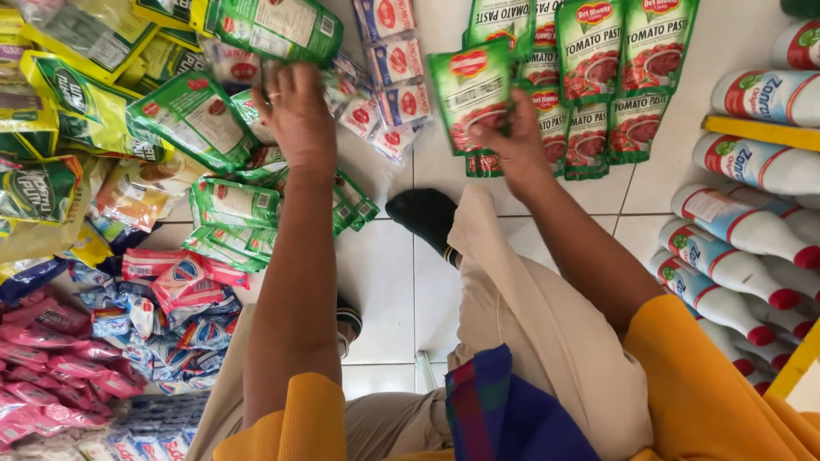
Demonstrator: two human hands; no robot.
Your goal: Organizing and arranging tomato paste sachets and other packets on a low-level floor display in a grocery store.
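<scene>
One green pouch (472,94) pinched, right hand (511,141).

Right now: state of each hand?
Left hand: palm down on the loose pile of green pouches; grip cannot be told.
Right hand: closed on one green sauce pouch.

Your right hand (512,141) holds a green pouch (472,98) with a red picture; green pouches (235,205) lie under your left hand (299,115). Your sleeves (709,384) are mustard yellow, the sachets (51,367) pink, the bottles (743,226) white with red caps.
</scene>
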